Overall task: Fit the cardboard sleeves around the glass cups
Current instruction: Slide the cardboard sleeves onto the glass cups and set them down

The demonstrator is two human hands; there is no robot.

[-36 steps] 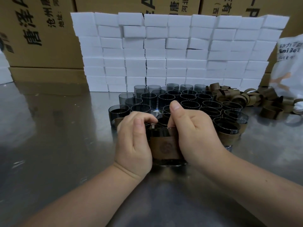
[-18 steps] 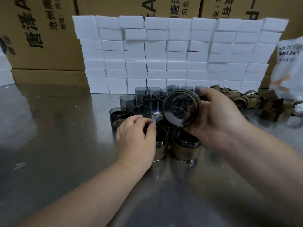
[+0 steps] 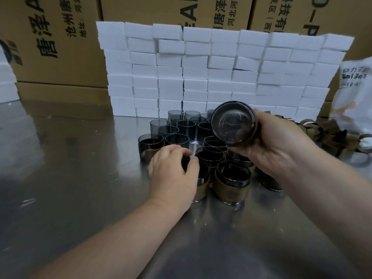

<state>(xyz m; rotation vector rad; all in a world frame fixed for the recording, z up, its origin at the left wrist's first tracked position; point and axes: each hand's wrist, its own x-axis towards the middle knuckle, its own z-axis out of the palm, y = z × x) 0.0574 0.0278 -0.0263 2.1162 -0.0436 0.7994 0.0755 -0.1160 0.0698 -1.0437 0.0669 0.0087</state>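
Right hand [image 3: 281,146] holds the lifted cup [image 3: 233,122] clear of the steel table [image 3: 80,178], tipped on its side with the base facing the camera. Fingers wrap round its far wall, thumb underneath. Left hand [image 3: 173,174] sits on top of the left-hand cup [image 3: 201,178], which wears a brown sleeve. Its fingers curl over the rim and the thumb presses the near edge.

Sleeved cups stand in the near rows, among them the front sleeved cup [image 3: 231,184]. The bare cups [image 3: 177,125] stand behind, packed close. The loose sleeves [image 3: 330,133] lie heaped to the right, well apart from the left hand.

Risks, as judged:
- The lifted cup is smooth glass held sideways above the cluster. A slackened grip would likely drop it onto the rims below and chip them.
- The cups stand touching or nearly so. A nudge from either wrist could knock neighbours together or tip one.
- A sleeve that sits loose may let the glass slide out if the cup is lifted by the cardboard.

Hard to make out:
- A brown strip shows at the lifted cup's right edge, under the fingers. Whether that is a fitted sleeve cannot be told.
- The right fingertips are hidden behind the glass.
- The right hand and forearm cover the cups to the right of the cluster.
- How far the left fingers reach inside the rim is unclear.
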